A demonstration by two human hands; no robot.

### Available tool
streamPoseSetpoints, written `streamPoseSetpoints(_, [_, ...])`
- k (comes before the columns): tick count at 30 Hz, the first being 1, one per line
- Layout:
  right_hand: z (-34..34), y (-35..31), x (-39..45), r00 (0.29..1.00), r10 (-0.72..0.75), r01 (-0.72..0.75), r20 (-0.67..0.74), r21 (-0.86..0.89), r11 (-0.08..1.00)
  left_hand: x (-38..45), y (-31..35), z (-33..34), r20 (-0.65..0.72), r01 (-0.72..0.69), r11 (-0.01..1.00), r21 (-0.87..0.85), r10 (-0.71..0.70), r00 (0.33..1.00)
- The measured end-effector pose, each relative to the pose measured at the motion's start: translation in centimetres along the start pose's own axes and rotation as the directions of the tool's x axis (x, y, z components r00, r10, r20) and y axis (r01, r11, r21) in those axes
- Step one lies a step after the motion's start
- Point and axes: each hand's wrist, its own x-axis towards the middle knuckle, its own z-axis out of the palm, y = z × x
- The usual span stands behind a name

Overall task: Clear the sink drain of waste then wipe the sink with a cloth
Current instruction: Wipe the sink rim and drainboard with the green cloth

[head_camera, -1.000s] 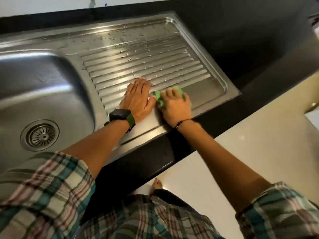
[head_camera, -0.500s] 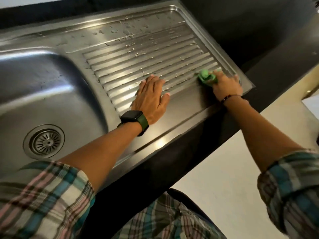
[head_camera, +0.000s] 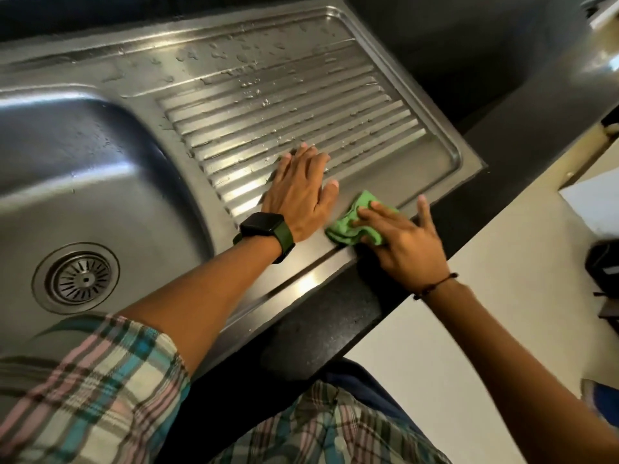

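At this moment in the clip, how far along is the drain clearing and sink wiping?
Done, by the look of it: the drain strainer shows no waste. In hand: the right hand presses a green cloth on the flat front strip of the drainboard, while the left hand lies flat on the ribs. Left: water drops sit on the drainboard's far ribs and back edge, and the basin looks unwiped.

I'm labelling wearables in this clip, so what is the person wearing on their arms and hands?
The left hand has a black square-faced smartwatch on a dark green strap at the wrist. The right hand has a thin dark cord bracelet. Both arms are bare below short plaid sleeves checked in cream, teal, pink and dark lines. No gloves or rings show.
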Motion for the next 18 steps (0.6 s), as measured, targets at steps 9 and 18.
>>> streamPoseSetpoints(9, [-1.9, 9.5, 4.9, 0.901, 0.434, -0.427, 0.031, -0.131, 0.895, -0.1, 0.6, -0.3, 0.017, -0.051, 0.999, 0.02, 0.051, 0.999])
streamPoseSetpoints(18, [1.9, -6.3, -1.3, 0.959, 0.072, -0.052, -0.275, 0.08, 0.995, 1.9, 1.6, 0.9, 0.018, -0.096, 0.968, -0.232, 0.103, 0.995])
